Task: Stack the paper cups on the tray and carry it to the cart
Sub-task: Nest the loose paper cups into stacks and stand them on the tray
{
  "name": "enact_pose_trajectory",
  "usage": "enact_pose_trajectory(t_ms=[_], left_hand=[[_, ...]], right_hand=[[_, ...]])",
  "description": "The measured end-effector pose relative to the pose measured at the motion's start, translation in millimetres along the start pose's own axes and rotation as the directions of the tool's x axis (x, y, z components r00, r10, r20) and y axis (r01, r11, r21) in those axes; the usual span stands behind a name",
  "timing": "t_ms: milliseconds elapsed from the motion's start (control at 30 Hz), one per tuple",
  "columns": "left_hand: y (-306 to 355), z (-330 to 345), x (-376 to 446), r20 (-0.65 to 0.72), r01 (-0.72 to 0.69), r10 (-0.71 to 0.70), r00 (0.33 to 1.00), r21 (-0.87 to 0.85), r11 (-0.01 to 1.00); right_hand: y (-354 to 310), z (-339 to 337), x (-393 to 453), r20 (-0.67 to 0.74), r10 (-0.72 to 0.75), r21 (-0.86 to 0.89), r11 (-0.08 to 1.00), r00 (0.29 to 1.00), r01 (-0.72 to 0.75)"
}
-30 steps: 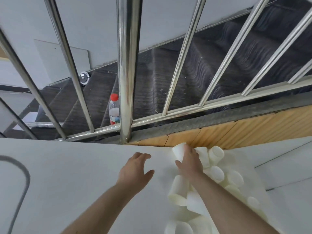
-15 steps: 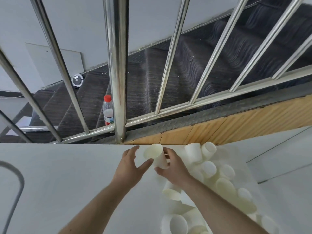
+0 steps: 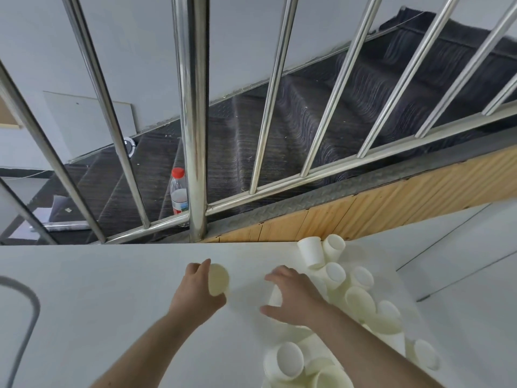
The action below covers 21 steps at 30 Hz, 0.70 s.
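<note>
Head view — left hand (image 3: 195,292) grips cup (image 3: 218,279); right hand (image 3: 293,301) curls on second cup (image 3: 275,296)

On the white worktop (image 3: 84,289), the left hand (image 3: 197,292) grips one paper cup (image 3: 218,279). To its right, the right hand (image 3: 293,298) curls over another cup (image 3: 275,296) at the edge of a loose cup pile (image 3: 361,301). Beyond the far railing (image 3: 193,119) stands a red-capped bottle (image 3: 179,191).

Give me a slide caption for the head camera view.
Left hand holds one paper cup; right hand reaches into the cup pile.
</note>
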State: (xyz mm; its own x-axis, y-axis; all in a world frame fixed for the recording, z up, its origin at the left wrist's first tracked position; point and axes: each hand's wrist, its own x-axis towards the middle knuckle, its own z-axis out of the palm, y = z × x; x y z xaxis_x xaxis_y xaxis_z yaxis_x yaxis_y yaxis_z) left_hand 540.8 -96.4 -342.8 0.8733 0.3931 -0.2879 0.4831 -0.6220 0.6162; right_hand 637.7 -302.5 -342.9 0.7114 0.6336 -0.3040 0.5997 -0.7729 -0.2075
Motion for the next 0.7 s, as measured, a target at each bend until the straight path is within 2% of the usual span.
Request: enact_pose_trajectory(t_ms=[100, 300, 500, 633, 700], left_hand=[[-10, 4, -7, 0.029, 0.012, -0.014, 0.999, 0.077, 0.997], [-10, 13, -15, 0.030, -0.014, 0.012, 0.999, 0.070, 0.997], [-12, 11, -15, 0.025, -0.026, 0.024, 0.999, 0.091, 0.995], [-9, 11, -13, 0.031, -0.047, 0.043, 0.999, 0.110, 0.993], [-7, 13, -13, 0.038, -0.060, 0.056, 0.998, 0.120, 0.991]], right_hand=[[7, 8, -7, 0.082, 0.071, -0.171, 0.984, 0.994, -0.056], [8, 14, -3, -0.044, 0.073, -0.139, 0.987, 0.996, -0.079], [9, 12, 2, -0.218, 0.193, 0.138, 0.977, 0.957, -0.166], [6, 13, -1, -0.175, 0.285, 0.321, 0.921, 0.942, -0.220], [7, 15, -1, -0.135, 0.294, 0.354, 0.906, 0.946, -0.231]])
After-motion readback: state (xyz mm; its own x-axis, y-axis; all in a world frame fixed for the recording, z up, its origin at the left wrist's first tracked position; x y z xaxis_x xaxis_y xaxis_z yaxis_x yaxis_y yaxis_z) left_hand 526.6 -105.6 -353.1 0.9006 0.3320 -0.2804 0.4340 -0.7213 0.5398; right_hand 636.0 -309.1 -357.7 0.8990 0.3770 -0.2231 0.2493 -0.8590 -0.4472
